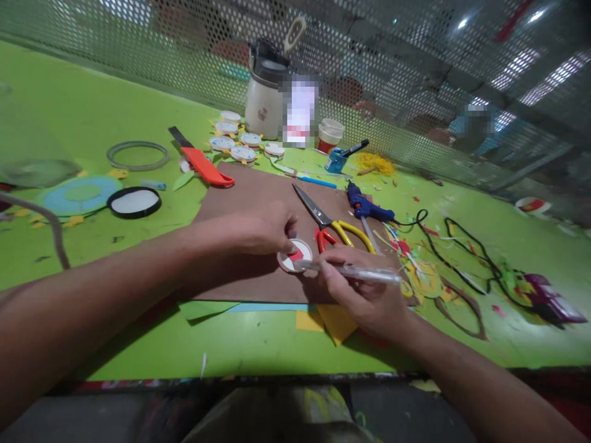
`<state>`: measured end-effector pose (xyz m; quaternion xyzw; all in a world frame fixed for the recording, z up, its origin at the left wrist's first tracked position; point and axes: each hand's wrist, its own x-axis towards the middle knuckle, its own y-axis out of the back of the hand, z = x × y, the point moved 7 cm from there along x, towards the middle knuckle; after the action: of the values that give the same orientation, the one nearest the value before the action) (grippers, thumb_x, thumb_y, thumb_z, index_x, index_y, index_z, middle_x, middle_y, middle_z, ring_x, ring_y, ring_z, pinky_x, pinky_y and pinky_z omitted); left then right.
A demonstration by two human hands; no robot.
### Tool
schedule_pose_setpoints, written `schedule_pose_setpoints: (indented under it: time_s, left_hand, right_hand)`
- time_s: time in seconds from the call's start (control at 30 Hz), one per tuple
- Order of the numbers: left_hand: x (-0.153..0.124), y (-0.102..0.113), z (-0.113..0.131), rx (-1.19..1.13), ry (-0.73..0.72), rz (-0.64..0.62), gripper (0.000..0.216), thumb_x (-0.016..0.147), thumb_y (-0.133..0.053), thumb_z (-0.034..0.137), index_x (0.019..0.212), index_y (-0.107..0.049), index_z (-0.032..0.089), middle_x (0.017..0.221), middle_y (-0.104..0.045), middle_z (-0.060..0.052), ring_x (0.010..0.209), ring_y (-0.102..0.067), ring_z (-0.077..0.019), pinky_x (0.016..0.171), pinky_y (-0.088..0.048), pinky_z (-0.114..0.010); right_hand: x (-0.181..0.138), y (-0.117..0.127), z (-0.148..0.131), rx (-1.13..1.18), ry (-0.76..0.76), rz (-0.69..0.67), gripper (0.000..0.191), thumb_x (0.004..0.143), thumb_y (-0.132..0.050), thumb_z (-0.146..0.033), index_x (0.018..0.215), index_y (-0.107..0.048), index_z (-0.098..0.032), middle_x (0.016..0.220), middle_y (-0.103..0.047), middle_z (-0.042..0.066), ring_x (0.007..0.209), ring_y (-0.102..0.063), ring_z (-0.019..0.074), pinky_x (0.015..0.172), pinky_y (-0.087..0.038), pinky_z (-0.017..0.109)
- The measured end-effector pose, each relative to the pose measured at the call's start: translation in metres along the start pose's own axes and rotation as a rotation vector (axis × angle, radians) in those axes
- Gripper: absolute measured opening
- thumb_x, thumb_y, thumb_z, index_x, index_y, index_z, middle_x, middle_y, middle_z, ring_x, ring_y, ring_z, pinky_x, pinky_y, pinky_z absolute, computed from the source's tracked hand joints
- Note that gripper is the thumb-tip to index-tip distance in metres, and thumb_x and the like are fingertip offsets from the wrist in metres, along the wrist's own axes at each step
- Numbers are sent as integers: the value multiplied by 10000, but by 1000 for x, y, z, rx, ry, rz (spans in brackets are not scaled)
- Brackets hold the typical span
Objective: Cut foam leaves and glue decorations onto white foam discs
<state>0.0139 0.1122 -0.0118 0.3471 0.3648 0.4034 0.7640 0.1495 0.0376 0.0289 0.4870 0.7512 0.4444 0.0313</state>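
Observation:
A small round white disc [302,249] with a reddish rim lies on the brown board [249,184], a red piece [296,255] at its middle. My left hand [265,229] reaches over the disc from the left, its fingers pinched together at the red piece; the fingertips are partly hidden. In my right hand [362,295] is a clear-barrelled pen [369,272], slanted so that its tip meets the disc's right side. Just beyond that hand are scissors [318,212] with red and yellow handles, lying partly open.
A blue glue gun [369,206] with a black cord lies right of the board. Behind are a red-handled cutter [203,163], several finished discs [243,154], a white jug [264,104] and an ink bottle [336,161]. Paper scraps [427,280] litter the right. A mesh screen [184,55] borders the table.

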Motion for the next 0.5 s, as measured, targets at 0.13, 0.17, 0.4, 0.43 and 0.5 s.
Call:
schedule_pose_setpoints:
  time_s: [0.13,0.17,0.4,0.43,0.5]
  left_hand:
    - [1,-1,-1,4,-12,-1,192,657,-606,353,782,-583,209,712,-631,-11,623,-530,-166,522,-311,-277]
    - [1,-1,-1,-1,-21,0,198,659,-606,358,788,-584,210,713,-632,-10,624,-531,-165,524,-310,-276]
    - [1,0,-3,-16,5,16,201,650,-620,376,766,-590,215,709,-636,-11,615,-537,-170,528,-318,-282]
    - [0,0,-3,-24,4,15,199,648,-625,376,761,-588,216,706,-635,-10,613,-536,-169,526,-319,-281]
    - [0,0,-1,-30,5,17,193,648,-630,369,758,-586,215,707,-633,-10,616,-536,-170,527,-323,-280]
  right_hand:
    - [0,0,1,-6,-3,2,162,882,-515,-197,816,-661,-173,710,-657,34,646,-591,159,627,-459,300]
    - [0,-1,1,-7,-2,2,161,884,-515,-200,820,-661,-176,710,-657,32,646,-591,159,626,-461,300]
    - [-5,11,3,114,-18,136,130,902,-536,-187,885,-664,-199,734,-666,8,666,-628,151,655,-510,301]
    - [-7,17,6,148,-37,200,130,913,-531,-197,928,-660,-209,738,-665,3,665,-634,149,662,-520,303]
    - [-8,26,11,179,-77,310,162,937,-512,-222,1034,-642,-225,743,-664,-2,659,-642,147,661,-533,304]
